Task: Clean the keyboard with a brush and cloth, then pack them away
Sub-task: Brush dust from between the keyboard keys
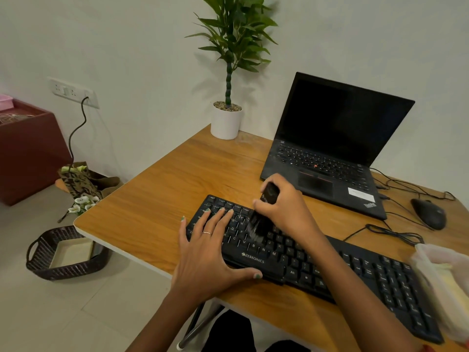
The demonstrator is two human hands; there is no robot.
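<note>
The black keyboard (317, 270) lies slantwise on the wooden table (157, 199), in front of an open laptop (330, 153). The left hand (205, 255) lies flat on its left end, fingers straight. The right hand (284, 207) grips a black brush (262, 214), bristles down on the keys.

Left hand (205, 252) flat and palm-down, fingers (218, 219) straight and spread, thumb stretched out to the side — forearm running back toward the lower edge of the view. Right hand (284, 204) curled in a fist-like grip, knuckles up, something dark clasped inside the curled fingers (264, 207) and sticking out just below them — wrist bent, forearm slanting down to the right.
</note>
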